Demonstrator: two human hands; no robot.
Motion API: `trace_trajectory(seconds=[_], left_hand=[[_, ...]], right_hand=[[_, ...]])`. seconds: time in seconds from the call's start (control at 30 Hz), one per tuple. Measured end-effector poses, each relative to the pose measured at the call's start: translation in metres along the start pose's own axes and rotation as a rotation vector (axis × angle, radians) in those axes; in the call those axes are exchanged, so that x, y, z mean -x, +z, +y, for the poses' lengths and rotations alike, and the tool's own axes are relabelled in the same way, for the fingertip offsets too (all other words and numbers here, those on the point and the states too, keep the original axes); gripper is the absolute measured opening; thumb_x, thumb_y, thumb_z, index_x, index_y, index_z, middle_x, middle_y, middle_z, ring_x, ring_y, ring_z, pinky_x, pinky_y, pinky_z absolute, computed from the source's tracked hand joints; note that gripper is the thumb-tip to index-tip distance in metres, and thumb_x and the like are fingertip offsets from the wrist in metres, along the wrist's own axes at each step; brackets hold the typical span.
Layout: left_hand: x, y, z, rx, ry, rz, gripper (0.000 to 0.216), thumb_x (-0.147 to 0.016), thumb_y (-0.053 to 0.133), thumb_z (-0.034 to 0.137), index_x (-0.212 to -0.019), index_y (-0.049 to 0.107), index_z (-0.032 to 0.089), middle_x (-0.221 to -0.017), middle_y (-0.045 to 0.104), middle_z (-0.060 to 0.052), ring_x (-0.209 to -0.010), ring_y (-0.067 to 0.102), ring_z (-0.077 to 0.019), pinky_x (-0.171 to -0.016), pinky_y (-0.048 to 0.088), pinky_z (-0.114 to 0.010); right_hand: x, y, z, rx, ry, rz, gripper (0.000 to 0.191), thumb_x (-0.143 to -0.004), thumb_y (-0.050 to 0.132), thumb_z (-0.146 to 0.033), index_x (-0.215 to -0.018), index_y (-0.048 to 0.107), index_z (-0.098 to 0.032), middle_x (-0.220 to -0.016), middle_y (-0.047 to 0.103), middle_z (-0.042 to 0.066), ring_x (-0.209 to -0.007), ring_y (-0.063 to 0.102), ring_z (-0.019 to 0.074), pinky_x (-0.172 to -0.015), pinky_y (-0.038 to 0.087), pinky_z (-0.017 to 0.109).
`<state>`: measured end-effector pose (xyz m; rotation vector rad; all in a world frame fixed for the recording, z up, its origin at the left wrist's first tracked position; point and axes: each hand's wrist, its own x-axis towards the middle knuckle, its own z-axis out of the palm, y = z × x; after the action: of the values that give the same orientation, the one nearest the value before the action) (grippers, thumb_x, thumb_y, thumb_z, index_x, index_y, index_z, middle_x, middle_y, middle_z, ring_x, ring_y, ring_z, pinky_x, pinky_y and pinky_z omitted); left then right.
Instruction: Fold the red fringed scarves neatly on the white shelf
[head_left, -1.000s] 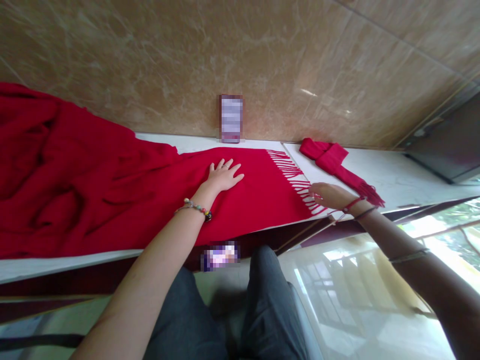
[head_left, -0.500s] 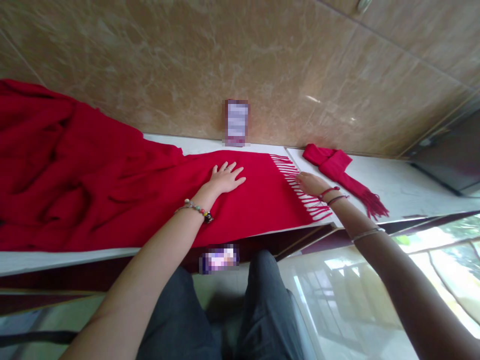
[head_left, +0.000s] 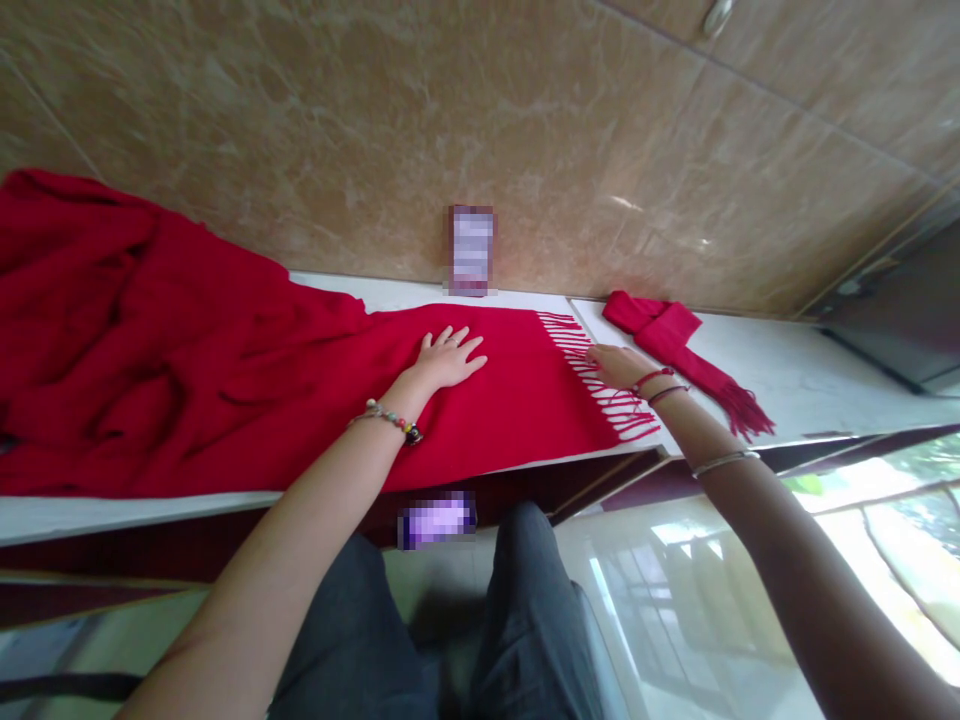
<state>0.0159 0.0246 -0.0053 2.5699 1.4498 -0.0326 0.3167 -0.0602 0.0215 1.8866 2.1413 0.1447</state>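
A long red fringed scarf [head_left: 510,400] lies along the counter, smooth near its fringed end and heaped in loose folds toward the left. My left hand [head_left: 450,360] rests flat on the smooth part, fingers spread. At the white-gapped fringe [head_left: 630,415], the fingers of my right hand [head_left: 615,367] are closed on the strands; the fingertips are partly hidden. Just beyond that hand is a small folded red scarf [head_left: 667,330] with its tassels [head_left: 746,410] pointing to the lower right.
A blurred-out phone-like object [head_left: 471,250] leans against the marbled wall [head_left: 300,130]. Another pixelated, screen-like object [head_left: 437,522] is below the counter's front edge, above my knees. The white countertop [head_left: 795,370] runs right to a dark grey box-like thing [head_left: 900,310].
The view has shifted very slightly. My left hand stays flat on the scarf, and my right hand is still at the fringe with almost no movement.
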Motion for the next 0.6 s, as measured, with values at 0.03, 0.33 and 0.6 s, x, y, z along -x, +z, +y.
trace_trajectory(seconds=[0.03, 0.33, 0.6], left_hand=[[0.0, 0.0, 0.0, 0.001, -0.002, -0.003, 0.059, -0.094, 0.022, 0.054, -0.148, 0.025, 0.029, -0.158, 0.013, -0.002, -0.145, 0.009, -0.0268, -0.114, 0.01, -0.051], [-0.003, 0.003, 0.002, 0.007, 0.007, -0.015, 0.061, -0.093, 0.023, 0.055, -0.148, 0.024, 0.028, -0.158, 0.012, -0.004, -0.145, 0.007, -0.0288, -0.113, 0.009, -0.056], [0.003, 0.002, 0.006, -0.008, 0.001, 0.002, 0.07, -0.088, 0.026, 0.065, -0.149, 0.023, 0.03, -0.158, 0.01, -0.004, -0.145, 0.005, -0.0293, -0.113, 0.008, -0.056]], right_hand=[[0.004, 0.002, 0.006, 0.037, 0.064, -0.026, 0.04, -0.08, 0.042, -0.009, -0.116, 0.06, -0.012, -0.116, 0.063, 0.016, -0.103, 0.061, 0.0248, -0.084, 0.049, 0.035], [0.007, 0.009, -0.013, -0.142, -0.073, 0.391, 0.045, -0.091, 0.038, -0.029, -0.128, 0.052, -0.009, -0.13, 0.054, 0.019, -0.123, 0.049, 0.027, -0.104, 0.04, 0.044], [-0.025, 0.03, -0.058, -0.201, -0.042, 0.161, 0.054, -0.096, 0.024, -0.042, -0.146, 0.03, -0.023, -0.152, 0.03, 0.009, -0.14, 0.026, 0.0282, -0.107, 0.031, 0.057]])
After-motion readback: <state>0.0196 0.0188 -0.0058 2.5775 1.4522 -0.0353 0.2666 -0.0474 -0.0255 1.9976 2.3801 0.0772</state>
